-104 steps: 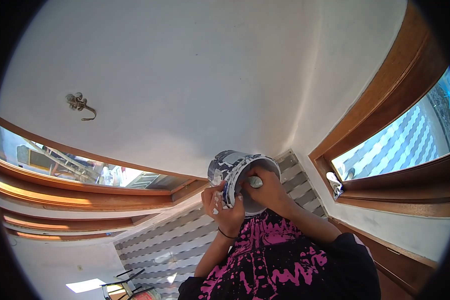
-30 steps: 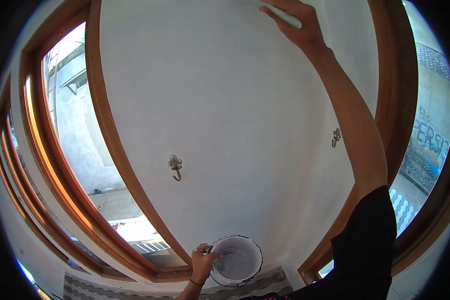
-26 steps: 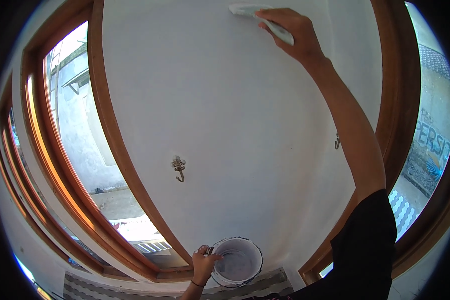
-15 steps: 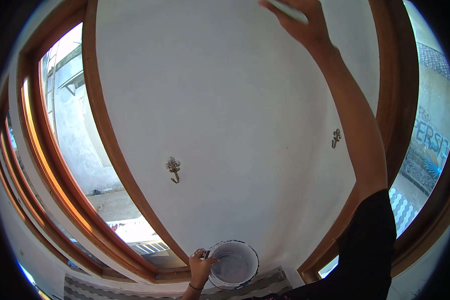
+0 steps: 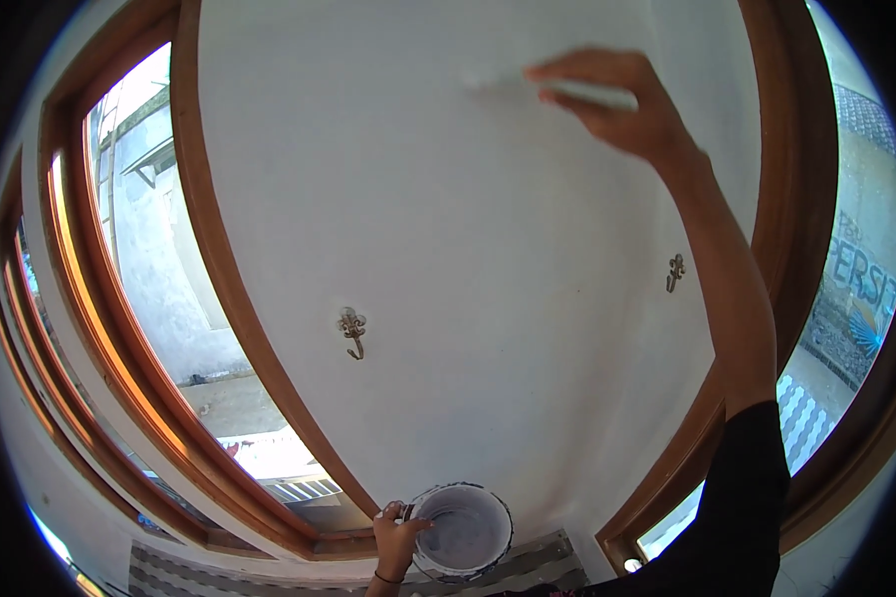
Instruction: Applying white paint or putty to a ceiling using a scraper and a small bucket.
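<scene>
My right hand [image 5: 635, 107] is raised high at the upper right, its fingers closed around a pale-handled paintbrush [image 5: 605, 95]. The whitish brush end is blurred and lies at or very close to the white wall [image 5: 438, 229]. Low in the view, my left hand [image 5: 395, 545] grips the near left side of a paint bucket [image 5: 500, 517], thumb over the rim. Inside the bucket is a greyish-white coating or paint; its outer edge is smeared with dark and white marks.
Two ornate metal hooks stick out from the wall, a left hook [image 5: 351, 333] and a right hook [image 5: 675, 273]. Brown wooden frames border it: a left window frame [image 5: 204, 219] and a right frame [image 5: 794, 149]. Patterned floor tiles [image 5: 179, 575] show below.
My right hand has moved down with the paintbrush, bringing the brush end into view by the wall. My left hand still holds the bucket in nearly the same place.
</scene>
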